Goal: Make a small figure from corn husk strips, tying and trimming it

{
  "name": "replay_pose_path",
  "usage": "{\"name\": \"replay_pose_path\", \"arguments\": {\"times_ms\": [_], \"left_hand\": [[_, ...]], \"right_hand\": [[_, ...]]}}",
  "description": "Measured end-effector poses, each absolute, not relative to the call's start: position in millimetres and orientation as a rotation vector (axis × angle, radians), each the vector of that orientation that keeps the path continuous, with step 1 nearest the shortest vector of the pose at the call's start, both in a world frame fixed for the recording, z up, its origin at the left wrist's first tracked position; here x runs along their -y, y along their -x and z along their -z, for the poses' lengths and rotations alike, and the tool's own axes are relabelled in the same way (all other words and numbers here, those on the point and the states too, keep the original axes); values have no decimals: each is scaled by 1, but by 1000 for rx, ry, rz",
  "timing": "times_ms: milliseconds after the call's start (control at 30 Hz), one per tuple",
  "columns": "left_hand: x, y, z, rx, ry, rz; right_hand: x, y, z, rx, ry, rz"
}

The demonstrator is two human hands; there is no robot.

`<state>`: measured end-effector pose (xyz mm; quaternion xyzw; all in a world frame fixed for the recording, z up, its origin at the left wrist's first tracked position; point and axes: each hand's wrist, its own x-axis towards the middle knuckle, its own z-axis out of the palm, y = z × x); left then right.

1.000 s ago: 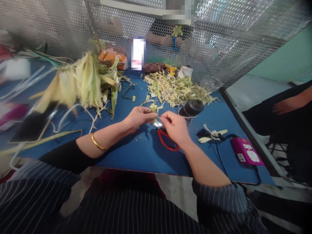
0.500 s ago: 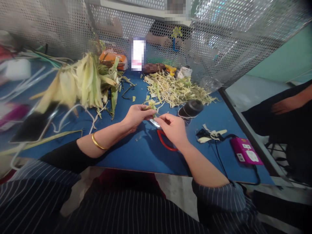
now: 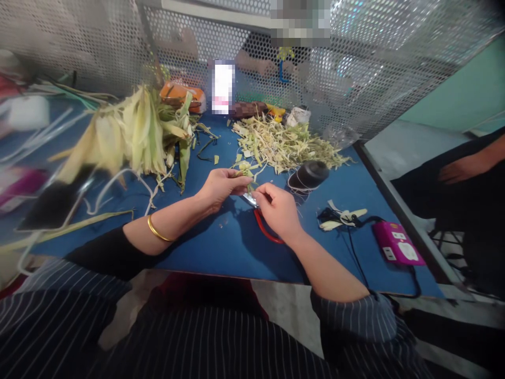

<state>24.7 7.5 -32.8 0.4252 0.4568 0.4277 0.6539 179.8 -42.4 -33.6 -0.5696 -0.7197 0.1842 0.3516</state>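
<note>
My left hand pinches a small pale-green bunch of husk strips between thumb and fingers, over the middle of the table. Close beside it my right hand has thumb and fingertips pressed together just below the bunch; what they grip, perhaps its lower end or a thread, is too small to make out. Under the right hand lies a pair of scissors with red handles, its blades partly hidden. Just right of my hands is a dark cone of thread with loose pale thread around it.
A heap of cut husk strips lies behind my hands. Large dried corn husks stand at left, near a dark phone-like slab and white cables. A magenta power strip is at right. Perforated metal mesh borders the back; other people are beyond.
My right hand has shifted slightly left and up, its fingers still pinched close to the bunch. The left hand stays almost in place.
</note>
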Motion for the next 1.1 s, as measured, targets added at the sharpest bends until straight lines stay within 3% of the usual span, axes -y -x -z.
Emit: {"name": "replay_pose_path", "arguments": {"times_ms": [233, 400, 700, 1100], "left_hand": [[-11, -22, 35, -1003, -1024, -969], [-8, -24, 35, -982, -1052, -925], [-10, -24, 37, -1011, -942, -926], [-6, -27, 41, -1016, -875, -1055]], "right_hand": [[35, -187, 36, 1594, 1411, -529], [34, -186, 37, 1700, 1358, -694], [36, -188, 38, 1815, 1354, -336], [46, -176, 40, 2200, 1342, 467]]}}
